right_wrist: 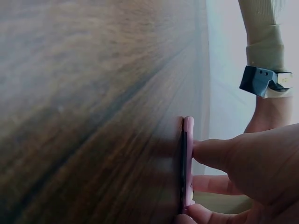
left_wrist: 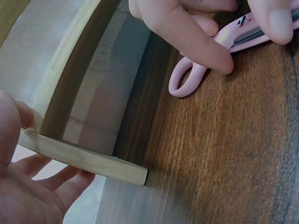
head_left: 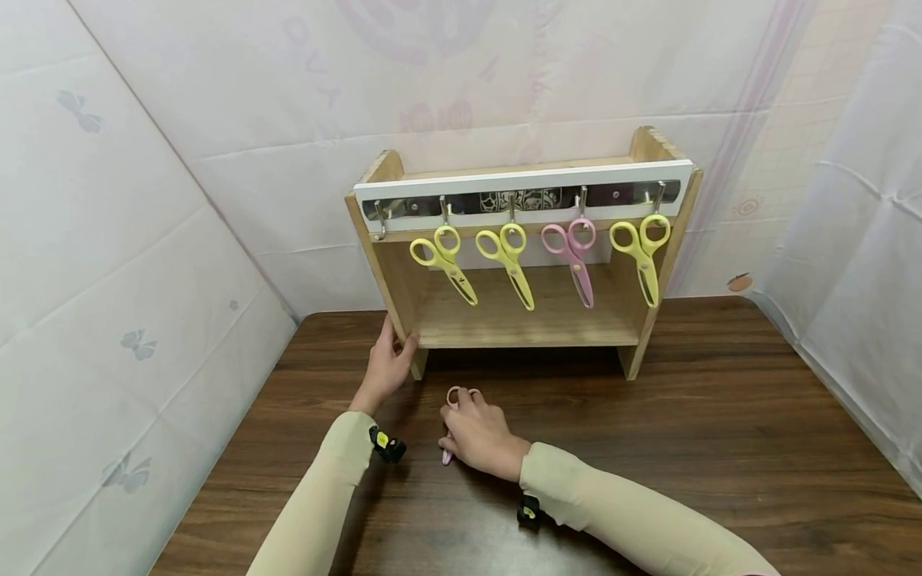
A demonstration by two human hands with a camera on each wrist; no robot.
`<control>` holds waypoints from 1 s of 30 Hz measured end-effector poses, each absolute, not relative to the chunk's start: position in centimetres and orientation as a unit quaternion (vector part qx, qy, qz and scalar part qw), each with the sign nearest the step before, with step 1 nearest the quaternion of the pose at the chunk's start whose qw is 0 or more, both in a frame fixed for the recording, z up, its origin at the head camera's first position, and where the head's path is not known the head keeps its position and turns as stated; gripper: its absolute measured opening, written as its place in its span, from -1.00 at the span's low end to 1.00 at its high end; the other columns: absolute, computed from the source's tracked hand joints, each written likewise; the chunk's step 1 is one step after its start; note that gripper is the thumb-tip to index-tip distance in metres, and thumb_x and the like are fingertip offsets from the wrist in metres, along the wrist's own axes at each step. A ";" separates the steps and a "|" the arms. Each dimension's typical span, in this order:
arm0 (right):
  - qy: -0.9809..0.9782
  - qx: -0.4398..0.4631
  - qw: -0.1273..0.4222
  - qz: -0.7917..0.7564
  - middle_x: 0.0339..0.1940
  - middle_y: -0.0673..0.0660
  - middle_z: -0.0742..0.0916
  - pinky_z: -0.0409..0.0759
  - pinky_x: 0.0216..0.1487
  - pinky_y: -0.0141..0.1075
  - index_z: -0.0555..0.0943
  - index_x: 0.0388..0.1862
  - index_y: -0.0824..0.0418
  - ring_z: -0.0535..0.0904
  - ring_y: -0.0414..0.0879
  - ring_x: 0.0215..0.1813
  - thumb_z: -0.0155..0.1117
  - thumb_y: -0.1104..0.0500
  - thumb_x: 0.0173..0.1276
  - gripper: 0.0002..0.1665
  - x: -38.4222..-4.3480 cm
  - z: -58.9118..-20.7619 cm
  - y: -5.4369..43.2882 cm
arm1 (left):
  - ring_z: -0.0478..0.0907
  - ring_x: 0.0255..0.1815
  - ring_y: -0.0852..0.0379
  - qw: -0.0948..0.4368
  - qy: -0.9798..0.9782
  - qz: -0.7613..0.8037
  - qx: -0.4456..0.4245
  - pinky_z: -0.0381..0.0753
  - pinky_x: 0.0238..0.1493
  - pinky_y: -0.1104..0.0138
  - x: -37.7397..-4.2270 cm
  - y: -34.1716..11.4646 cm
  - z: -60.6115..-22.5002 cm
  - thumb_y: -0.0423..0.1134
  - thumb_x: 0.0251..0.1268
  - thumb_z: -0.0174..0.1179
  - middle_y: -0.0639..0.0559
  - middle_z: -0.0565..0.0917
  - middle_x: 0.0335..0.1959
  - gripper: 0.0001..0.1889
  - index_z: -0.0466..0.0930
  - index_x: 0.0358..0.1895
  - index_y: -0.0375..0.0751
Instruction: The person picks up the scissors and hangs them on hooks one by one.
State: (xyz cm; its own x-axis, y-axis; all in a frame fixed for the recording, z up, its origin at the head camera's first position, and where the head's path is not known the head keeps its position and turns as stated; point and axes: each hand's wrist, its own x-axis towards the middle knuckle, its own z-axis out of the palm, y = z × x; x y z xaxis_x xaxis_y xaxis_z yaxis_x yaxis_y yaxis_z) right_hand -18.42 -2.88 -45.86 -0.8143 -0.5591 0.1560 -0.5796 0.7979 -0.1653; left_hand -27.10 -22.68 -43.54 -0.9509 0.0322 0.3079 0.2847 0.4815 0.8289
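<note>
My left hand (head_left: 387, 366) grips the lower left side panel of a wooden shelf (head_left: 533, 339). In the left wrist view its thumb lies on the inner side of the panel (left_wrist: 93, 161) and the fingers on the outer side. In front of the shelf, pink scissors (left_wrist: 187, 86) lie flat on the table, handle rings toward the shelf. My right hand (head_left: 481, 432) reaches over them from the right and holds them between thumb and fingers, covering their middle. In the right wrist view the scissors (right_wrist: 189, 161) are still against the tabletop.
A white rail (head_left: 533, 174) with several metal hooks runs across the shelf's top. From it hang yellow scissors (head_left: 513, 260) and one pink pair (head_left: 574, 256); the leftmost hook (head_left: 379, 220) is bare. Patterned cloth (head_left: 216, 104) surrounds the brown wooden table (head_left: 720, 432).
</note>
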 end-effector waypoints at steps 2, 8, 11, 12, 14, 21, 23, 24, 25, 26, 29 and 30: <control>-0.947 0.301 0.055 0.103 0.04 0.21 0.65 0.68 -0.47 -0.09 0.72 -0.15 0.00 0.62 0.12 0.02 0.49 -0.15 0.33 -0.70 -18.4 -45.9 -2.9 | 0.46 0.38 -0.26 0.127 -0.852 -0.499 -0.093 0.56 0.26 -0.13 -27.1 -22.7 -43.5 -0.24 0.62 0.03 -0.38 0.47 0.36 -0.44 0.14 0.57 -0.09; -0.941 0.314 0.055 0.113 0.07 0.18 0.65 0.67 -0.48 -0.12 0.70 -0.24 -0.02 0.61 0.11 0.03 0.51 -0.13 0.31 -0.73 -18.4 -46.1 -2.5 | 0.46 0.38 -0.26 0.126 -0.852 -0.501 -0.092 0.55 0.27 -0.13 -27.0 -22.7 -43.5 -0.23 0.62 0.03 -0.38 0.46 0.36 -0.44 0.13 0.57 -0.09; -0.936 0.329 0.048 0.117 0.05 0.15 0.64 0.68 -0.42 -0.15 0.69 -0.26 -0.04 0.60 0.09 -0.01 0.52 -0.13 0.30 -0.75 -18.4 -46.0 -2.0 | 0.46 0.38 -0.25 0.126 -0.851 -0.501 -0.090 0.54 0.28 -0.12 -27.0 -22.7 -43.6 -0.24 0.62 0.03 -0.37 0.47 0.36 -0.45 0.14 0.56 -0.10; -0.933 0.336 0.045 0.118 0.02 0.13 0.63 0.68 -0.39 -0.16 0.70 -0.26 -0.05 0.60 0.07 -0.04 0.53 -0.13 0.30 -0.76 -18.3 -46.0 -1.8 | 0.46 0.38 -0.25 0.125 -0.851 -0.501 -0.089 0.54 0.29 -0.12 -26.9 -22.7 -43.6 -0.24 0.62 0.03 -0.37 0.47 0.36 -0.45 0.14 0.56 -0.10; -0.929 0.348 0.040 0.121 -0.05 0.11 0.62 0.67 -0.35 -0.20 0.71 -0.22 -0.06 0.57 0.03 -0.11 0.53 -0.12 0.30 -0.77 -18.2 -45.9 -1.4 | 0.46 0.38 -0.25 0.124 -0.851 -0.503 -0.090 0.55 0.28 -0.12 -26.9 -22.7 -43.5 -0.25 0.62 0.04 -0.37 0.47 0.36 -0.44 0.14 0.56 -0.10; -0.911 0.394 0.031 0.120 -0.07 0.02 0.64 0.58 -0.30 -0.27 0.72 0.02 -0.07 0.47 -0.06 -0.22 0.52 -0.07 0.32 -0.67 -17.9 -45.7 0.1 | 0.49 0.35 -0.27 0.132 -0.851 -0.500 -0.094 0.56 0.25 -0.13 -27.0 -22.6 -43.4 -0.27 0.59 0.06 -0.39 0.48 0.34 -0.44 0.16 0.55 -0.14; -0.906 0.406 0.027 0.117 -0.05 -0.01 0.65 0.58 -0.28 -0.27 0.70 0.08 -0.07 0.46 -0.07 -0.21 0.54 -0.05 0.31 -0.62 -17.7 -45.6 0.7 | 0.48 0.36 -0.27 0.133 -0.852 -0.498 -0.096 0.56 0.26 -0.13 -27.0 -22.6 -43.4 -0.27 0.60 0.06 -0.39 0.48 0.34 -0.44 0.15 0.56 -0.15; -0.903 0.412 0.026 0.116 -0.04 -0.01 0.65 0.59 -0.25 -0.26 0.69 0.10 -0.07 0.47 -0.07 -0.20 0.55 -0.04 0.30 -0.59 -17.6 -45.6 0.9 | 0.48 0.36 -0.26 0.133 -0.852 -0.497 -0.095 0.56 0.26 -0.12 -27.0 -22.6 -43.4 -0.27 0.60 0.06 -0.38 0.48 0.35 -0.43 0.15 0.56 -0.13; -0.900 0.419 0.026 0.115 -0.03 -0.01 0.66 0.61 -0.20 -0.24 0.67 0.12 -0.06 0.50 -0.07 -0.17 0.56 -0.02 0.29 -0.56 -17.5 -45.5 1.2 | 0.47 0.37 -0.25 0.132 -0.853 -0.497 -0.095 0.56 0.27 -0.12 -27.0 -22.6 -43.4 -0.26 0.60 0.06 -0.38 0.47 0.35 -0.43 0.14 0.57 -0.11; -0.898 0.425 0.026 0.114 -0.02 0.00 0.67 0.62 -0.17 -0.22 0.66 0.14 -0.05 0.52 -0.07 -0.15 0.57 0.00 0.28 -0.53 -17.5 -45.5 1.6 | 0.47 0.37 -0.25 0.130 -0.853 -0.496 -0.094 0.55 0.27 -0.12 -27.0 -22.6 -43.4 -0.26 0.61 0.05 -0.37 0.47 0.36 -0.43 0.13 0.57 -0.10; -0.889 0.443 0.032 0.112 0.00 0.01 0.69 0.65 -0.09 -0.18 0.62 0.20 -0.02 0.56 -0.04 -0.11 0.60 0.07 0.24 -0.45 -17.3 -45.2 2.8 | 0.45 0.39 -0.24 0.125 -0.854 -0.496 -0.093 0.54 0.29 -0.12 -27.0 -22.6 -43.3 -0.25 0.62 0.04 -0.36 0.45 0.38 -0.42 0.11 0.59 -0.07; -0.887 0.447 0.034 0.114 -0.01 0.01 0.70 0.65 -0.09 -0.17 0.62 0.22 -0.01 0.57 -0.03 -0.11 0.61 0.10 0.23 -0.42 -17.2 -45.2 3.2 | 0.44 0.40 -0.24 0.124 -0.854 -0.496 -0.092 0.53 0.30 -0.12 -27.0 -22.6 -43.3 -0.25 0.62 0.04 -0.36 0.44 0.39 -0.41 0.10 0.60 -0.07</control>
